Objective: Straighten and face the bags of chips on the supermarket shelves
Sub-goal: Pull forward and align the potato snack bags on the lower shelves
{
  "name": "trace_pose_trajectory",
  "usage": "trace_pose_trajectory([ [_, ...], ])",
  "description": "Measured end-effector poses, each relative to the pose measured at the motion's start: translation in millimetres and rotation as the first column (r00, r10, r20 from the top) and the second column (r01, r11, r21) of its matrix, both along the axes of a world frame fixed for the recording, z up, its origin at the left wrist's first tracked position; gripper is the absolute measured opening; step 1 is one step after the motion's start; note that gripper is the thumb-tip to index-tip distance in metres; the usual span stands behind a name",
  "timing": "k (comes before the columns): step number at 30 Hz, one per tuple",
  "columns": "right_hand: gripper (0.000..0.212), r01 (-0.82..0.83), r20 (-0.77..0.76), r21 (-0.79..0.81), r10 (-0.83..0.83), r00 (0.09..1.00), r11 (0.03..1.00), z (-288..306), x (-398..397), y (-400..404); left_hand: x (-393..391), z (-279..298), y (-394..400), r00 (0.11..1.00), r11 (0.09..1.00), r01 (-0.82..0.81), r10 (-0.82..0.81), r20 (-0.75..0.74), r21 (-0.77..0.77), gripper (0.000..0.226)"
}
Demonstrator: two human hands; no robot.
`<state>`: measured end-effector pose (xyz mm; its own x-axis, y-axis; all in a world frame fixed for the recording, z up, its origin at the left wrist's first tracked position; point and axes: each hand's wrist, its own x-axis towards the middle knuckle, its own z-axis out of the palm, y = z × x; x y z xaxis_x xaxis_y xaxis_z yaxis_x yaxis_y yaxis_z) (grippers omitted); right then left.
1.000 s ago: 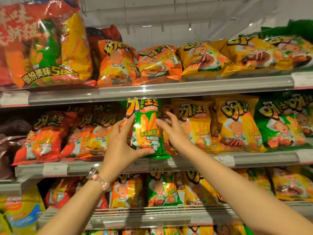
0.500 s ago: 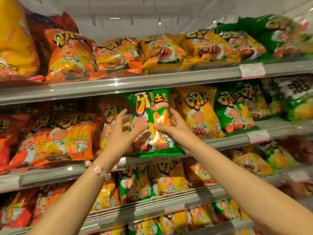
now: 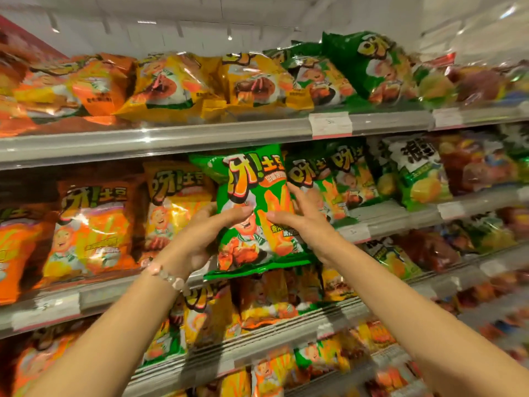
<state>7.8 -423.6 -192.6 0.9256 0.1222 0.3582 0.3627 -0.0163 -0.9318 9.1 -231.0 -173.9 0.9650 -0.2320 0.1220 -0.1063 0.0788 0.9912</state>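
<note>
While both hands' fingers curl round it, left hand (image 3: 197,236) and right hand (image 3: 303,222) hold the green chip bag (image 3: 257,213) upright between them.

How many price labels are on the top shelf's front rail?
2: the middle label and the right label further along. Blur at the far right edge could hide more.

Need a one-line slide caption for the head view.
Both hands, left hand and right hand, hold a green chip bag upright before the middle shelf.
</note>
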Motion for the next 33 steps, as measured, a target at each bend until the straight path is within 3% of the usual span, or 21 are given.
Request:
trace_pose_trajectory([
  [3,0.078,0.042,0.005,-0.048,-0.041,0.999,0.998,4.4,6.2,-38.1,6.3,-0.8,-43.3,1.0,0.998,-0.021,0.022,0.015,-0.054,0.079],
  [6,0.055,0.057,0.03,-0.071,-0.055,0.998,0.996,10.9,12.9,-76.4,14.8,0.1,-86.8,0.997,0.999,-0.028,0.031,0.076,-0.044,0.074],
  [10,0.066,0.115,0.057,-0.097,-0.11,0.992,0.989,14.7,21.8,-125.1,27.9,-4.0,-138.5,0.991,0.999,-0.042,0.041,0.124,0.011,0.068],
  [15,0.055,0.125,0.029,-0.053,-0.123,0.992,0.991,17.4,45.6,-180.1,46.3,-8.0,-179.3,0.992,0.995,-0.06,0.051,0.114,0.076,0.096],
  [19,0.07,0.198,0.029,0.009,-0.199,0.98,0.98,24.9,69.8,-218.4,54.3,-8.3,-189.6,0.924,0.949,-0.223,0.132,0.36,0.225,0.112],
  [21,0.08,0.257,0.047,-0.011,-0.256,0.966,0.966,26.5,81.8,-235.8,57.2,-8.2,-189.9,0.831,0.83,-0.368,0.091,0.549,0.42,0.111],
  [22,0.083,0.294,0.056,-0.02,-0.292,0.955,0.956,26.2,88.1,-243.8,59.9,-9.1,-190.4,0.767,0.713,-0.475,0.049,0.64,0.515,0.109],
  [24,0.084,0.354,0.07,-0.019,-0.352,0.933,0.935,22.9,102.8,-257.7,66.9,-12.4,-194.3,0.664,0.396,-0.669,-0.062,0.746,0.629,0.11],
  [26,0.085,0.381,0.082,-0.024,-0.378,0.922,0.924,18.2,116.8,-267.6,73.5,-18.8,-200.1,0.71,0.166,-0.676,-0.113,0.695,0.718,0.122],
  [29,0.082,0.397,0.099,-0.065,-0.39,0.916,0.916,10.8,134.0,-273.8,82.4,-31.7,-199.7,0.791,0.089,-0.596,-0.105,0.603,0.798,0.133],
  [33,0.072,0.392,0.095,-0.046,-0.386,0.917,0.919,-1.1,150.5,-277.5,89.4,-40.6,-191.2,0.785,0.069,-0.607,-0.105,0.61,0.792,0.137],
])
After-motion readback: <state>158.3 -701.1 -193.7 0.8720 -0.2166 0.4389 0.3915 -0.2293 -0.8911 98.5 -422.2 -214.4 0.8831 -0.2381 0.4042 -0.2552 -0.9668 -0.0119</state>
